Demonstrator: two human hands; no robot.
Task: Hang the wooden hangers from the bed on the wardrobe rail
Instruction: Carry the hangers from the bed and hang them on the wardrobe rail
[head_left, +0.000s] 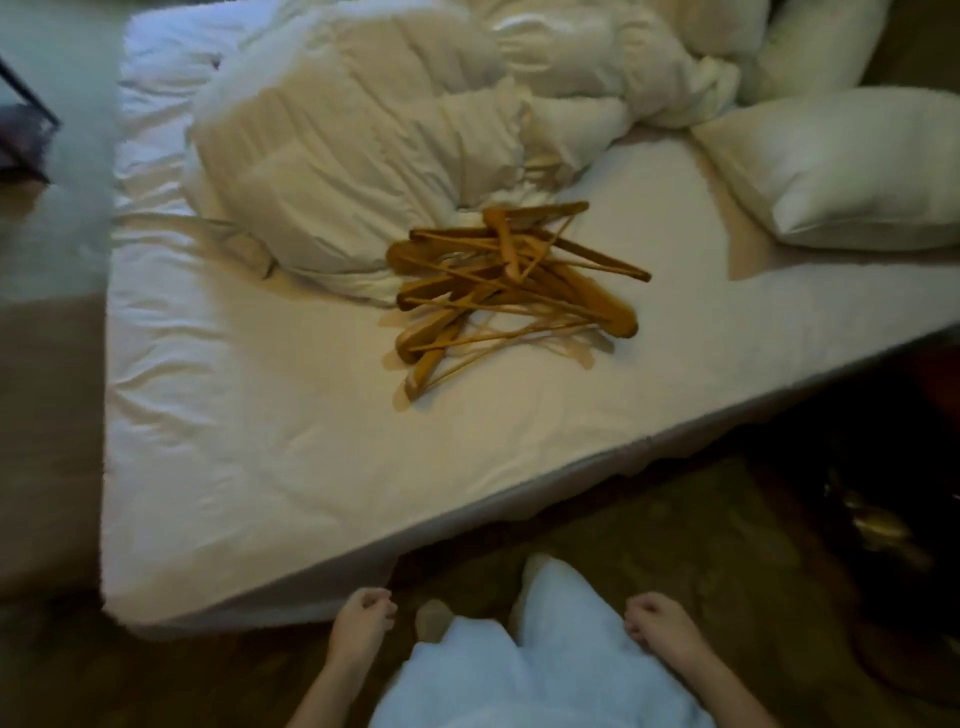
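While the wooden hangers (511, 291) lie in a tangled heap near the middle of the bed (270, 467), just beside the bunched duvet (353, 150), both hands hang low off its near edge. The left hand (363, 616) and right hand (655, 621) are each loosely curled, grip clenched on nothing. Two pillows (841, 166) rest toward the bed's far right corner.

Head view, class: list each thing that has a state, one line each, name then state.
wooden hangers: tangled pile on the bed, none picked up
duvet: crumpled, pushed back
pillow: lying flat by the bed's edge
left hand: loosely curled, empty
right hand: loosely curled, empty
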